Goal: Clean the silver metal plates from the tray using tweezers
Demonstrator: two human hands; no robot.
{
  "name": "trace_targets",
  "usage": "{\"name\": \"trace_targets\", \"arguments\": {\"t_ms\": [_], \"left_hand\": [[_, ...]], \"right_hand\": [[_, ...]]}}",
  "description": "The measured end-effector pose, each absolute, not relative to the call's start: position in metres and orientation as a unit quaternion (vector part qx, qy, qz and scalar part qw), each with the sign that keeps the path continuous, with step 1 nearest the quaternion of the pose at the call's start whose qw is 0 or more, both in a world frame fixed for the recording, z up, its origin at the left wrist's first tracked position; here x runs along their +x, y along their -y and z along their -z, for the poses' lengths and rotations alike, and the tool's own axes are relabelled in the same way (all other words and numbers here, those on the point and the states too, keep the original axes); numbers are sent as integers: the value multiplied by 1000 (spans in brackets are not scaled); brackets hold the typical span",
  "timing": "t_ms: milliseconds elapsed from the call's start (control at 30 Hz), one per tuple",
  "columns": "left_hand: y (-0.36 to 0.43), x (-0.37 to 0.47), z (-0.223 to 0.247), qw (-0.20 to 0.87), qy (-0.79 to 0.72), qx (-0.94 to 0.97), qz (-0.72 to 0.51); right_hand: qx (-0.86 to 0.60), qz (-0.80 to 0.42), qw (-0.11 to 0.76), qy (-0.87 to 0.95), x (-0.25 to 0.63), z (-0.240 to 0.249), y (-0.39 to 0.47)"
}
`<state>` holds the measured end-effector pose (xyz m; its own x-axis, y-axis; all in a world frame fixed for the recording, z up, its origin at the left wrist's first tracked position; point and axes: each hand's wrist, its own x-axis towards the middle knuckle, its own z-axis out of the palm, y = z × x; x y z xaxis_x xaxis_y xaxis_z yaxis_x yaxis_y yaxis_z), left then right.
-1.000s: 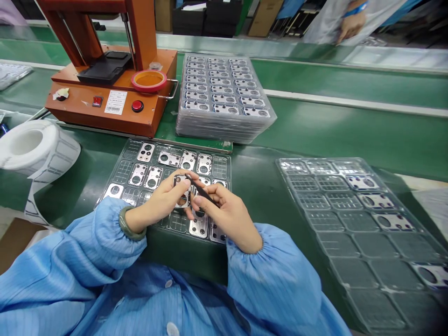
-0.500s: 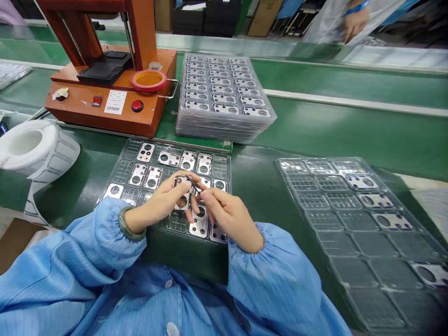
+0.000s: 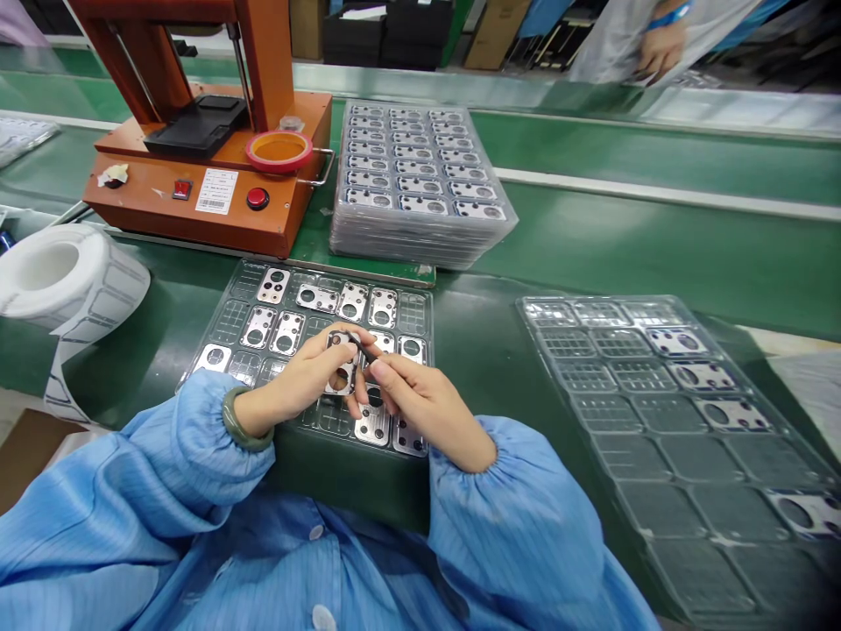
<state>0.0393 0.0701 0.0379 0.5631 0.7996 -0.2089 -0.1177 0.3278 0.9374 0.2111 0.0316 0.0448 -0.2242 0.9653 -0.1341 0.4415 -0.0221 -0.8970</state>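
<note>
My left hand [image 3: 306, 372] grips a silver metal plate [image 3: 341, 366] with a large round hole, held upright above a clear plastic tray [image 3: 244, 366]. A thin dark strip or frame [image 3: 361, 346] lies along the plate's upper right edge. Its other end is pinched by my right hand [image 3: 420, 394], close beside my left fingers. Several similar silver plates [image 3: 317, 298] sit in the tray's compartments, most with the large hole and small dark spots. Both hands hide part of the tray's middle and right side.
An orange press [image 3: 197, 197] with a red tape roll [image 3: 279, 152] stands behind on the left. Stacked filled trays [image 3: 424, 223] are beside it. A label roll [image 3: 62, 272] lies left, another tray [image 3: 657, 456] right. Another person's hand [image 3: 660, 51] shows at the back.
My right hand has shifted slightly, and the dark strip now slopes differently beside the plate. My left hand keeps its hold. The other person's hand at the back has moved slightly left.
</note>
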Motion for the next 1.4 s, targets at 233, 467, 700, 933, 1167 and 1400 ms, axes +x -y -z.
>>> {"name": "trace_targets", "arguments": {"t_ms": [233,467,700,933,1167,1400], "left_hand": [[-71,40,-37,739,-357,478,-311],[-72,38,-34,742,-347,491,-296],[-72,37,-38,735,-342,501,-302],[-72,39,-38,741,-359,484,-296],[-73,40,-38,729,-357,502,-297],[-72,41,-38,735,-357,480,-319]], "right_hand": [[-563,-443,281,638,207,-44,-30],[-564,-378,304,668,208,-39,-30],[-558,-395,268,679,210,-37,-30],[-583,-406,252,657,207,-36,-30],[-592,-330,294,673,208,-34,-31],[-587,-344,274,680,207,-34,-30]]}}
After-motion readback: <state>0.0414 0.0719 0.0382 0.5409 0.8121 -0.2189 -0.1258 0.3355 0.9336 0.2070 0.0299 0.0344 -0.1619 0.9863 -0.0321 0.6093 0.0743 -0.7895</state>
